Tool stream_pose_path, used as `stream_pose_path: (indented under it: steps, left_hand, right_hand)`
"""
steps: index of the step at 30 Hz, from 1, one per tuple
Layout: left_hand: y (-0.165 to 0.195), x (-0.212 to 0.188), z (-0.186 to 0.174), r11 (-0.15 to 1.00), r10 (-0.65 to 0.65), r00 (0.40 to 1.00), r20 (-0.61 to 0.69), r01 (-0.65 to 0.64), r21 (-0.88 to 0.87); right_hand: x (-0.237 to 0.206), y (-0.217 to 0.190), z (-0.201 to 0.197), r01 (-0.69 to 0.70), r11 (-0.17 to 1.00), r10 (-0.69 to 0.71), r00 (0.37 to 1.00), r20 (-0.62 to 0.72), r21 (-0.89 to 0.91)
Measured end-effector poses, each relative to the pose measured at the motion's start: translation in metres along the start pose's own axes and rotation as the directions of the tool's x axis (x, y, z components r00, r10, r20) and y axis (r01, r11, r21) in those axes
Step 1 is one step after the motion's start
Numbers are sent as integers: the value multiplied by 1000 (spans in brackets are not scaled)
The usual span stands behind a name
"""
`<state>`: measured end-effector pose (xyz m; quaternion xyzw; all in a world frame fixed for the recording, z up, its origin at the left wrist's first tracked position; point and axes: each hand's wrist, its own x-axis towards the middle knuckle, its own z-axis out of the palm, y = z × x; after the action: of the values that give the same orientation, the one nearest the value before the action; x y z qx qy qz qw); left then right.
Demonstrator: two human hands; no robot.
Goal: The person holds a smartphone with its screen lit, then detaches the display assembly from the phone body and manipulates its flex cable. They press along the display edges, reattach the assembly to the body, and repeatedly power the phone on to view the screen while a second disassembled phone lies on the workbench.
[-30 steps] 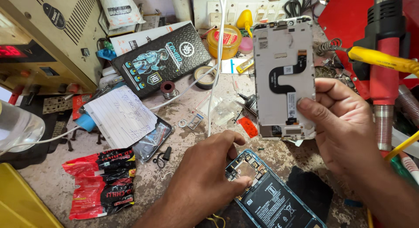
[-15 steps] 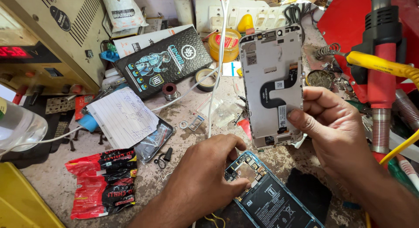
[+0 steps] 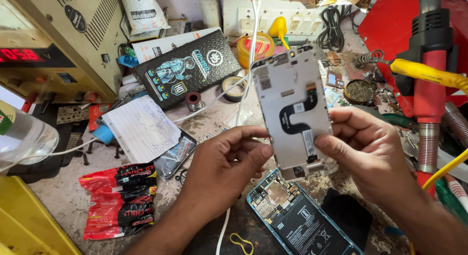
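A flat grey metal phone frame with a black S-shaped flex ribbon [image 3: 294,113] is held upright in the centre of the frame. It is pinched at its lower right edge by the right hand [image 3: 370,152], thumb on the face and fingers behind. Its lower left edge is met by the left hand [image 3: 226,169], whose thumb and forefinger are pressed against it in a light grip.

Below the frame, at the bottom centre, an opened blue-rimmed phone with exposed circuit board and black battery [image 3: 297,218] is laid on the cluttered tabletop [image 3: 63,201]. A white cable [image 3: 251,45] is hung down just behind the frame's left edge.

Towards the left, a white handwritten paper slip [image 3: 141,128] is seen resting over a dark screen panel, with a crumpled red and black foil wrapper [image 3: 119,199] at the lower left. A black printed box [image 3: 187,67] is placed at the upper centre-left, beside a beige power supply with a red display [image 3: 53,45]. At the right edge, a red and black hot-air tool [image 3: 431,65] is stood.
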<state>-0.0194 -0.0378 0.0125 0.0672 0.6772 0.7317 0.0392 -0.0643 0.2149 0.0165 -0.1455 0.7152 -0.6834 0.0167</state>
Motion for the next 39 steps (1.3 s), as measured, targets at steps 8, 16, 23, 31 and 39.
stream_pose_path:
  steps: [8, 16, 23, 31, 39]
  left_hand:
    - [-9, 3, 0, 995, -59, 997, -45, 55, -85]
    - [-5, 2, 1, 997, -80, 994, -74, 78, -26]
    - [-7, 3, 1, 961, -187, 982, -39, 174, -214]
    - [-9, 1, 1, 949, -161, 985, 66, 173, -264]
    - [-10, 2, 1, 956, -99, 993, 64, 113, -272]
  right_hand:
    - [-2, 7, -5, -29, 993, 33, 999, 39, -114]
    - [-2, 7, -5, -41, 992, 48, 998, 49, -119]
    - [-3, 6, -8, -28, 994, 35, 997, 67, -102]
    - [-2, 3, -7, -110, 993, 114, 987, 115, -47]
    - [2, 7, -5, -158, 986, 148, 979, 137, 62]
